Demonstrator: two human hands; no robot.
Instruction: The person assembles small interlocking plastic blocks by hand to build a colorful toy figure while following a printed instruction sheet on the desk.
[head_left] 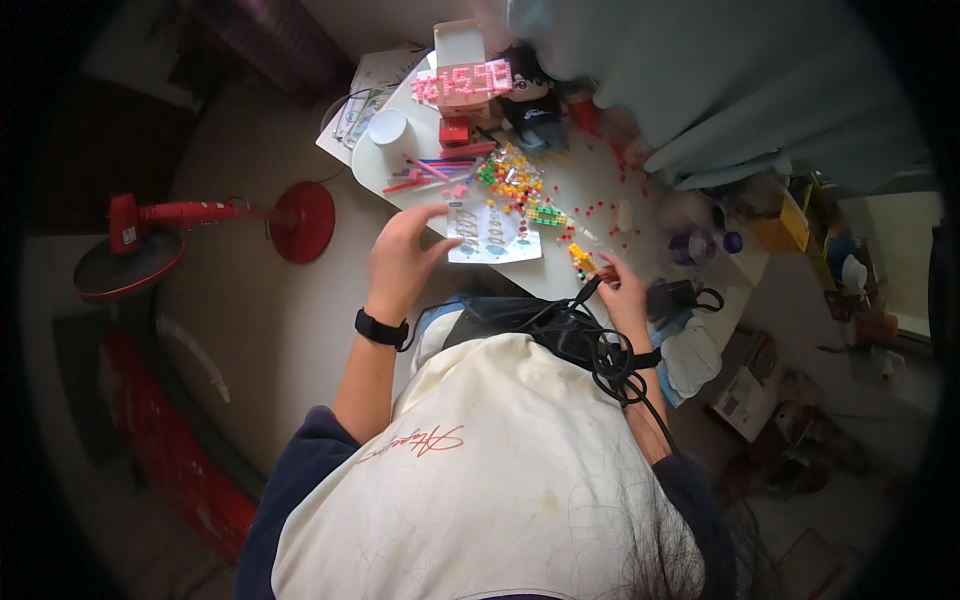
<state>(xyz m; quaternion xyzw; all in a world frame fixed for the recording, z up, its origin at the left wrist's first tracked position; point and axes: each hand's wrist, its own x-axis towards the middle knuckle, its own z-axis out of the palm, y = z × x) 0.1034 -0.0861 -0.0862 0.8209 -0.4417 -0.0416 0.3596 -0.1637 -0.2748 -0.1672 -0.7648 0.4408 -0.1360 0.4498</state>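
A white sheet [510, 240] printed with rows of small pictures lies at the table's front edge. My left hand [402, 255] is at its left side, thumb and forefinger apart, their tips touching the paper. To the right, my right hand [625, 295] has its fingers curled together at a small yellow toy-brick piece [581, 258], which it seems to grip; the fingers partly hide the contact. A green and yellow brick strip [546, 216] lies just beyond the sheet. Behind it is a heap of small mixed-colour bricks [512, 178].
Loose red bricks [600, 208] are scattered to the right. Pens [440, 170], a white round container [388, 127], a pink brick-built piece [462, 82] and a doll [533, 108] stand farther back. A purple-capped bottle [690, 247] is at right; a red fan [302, 222] stands left.
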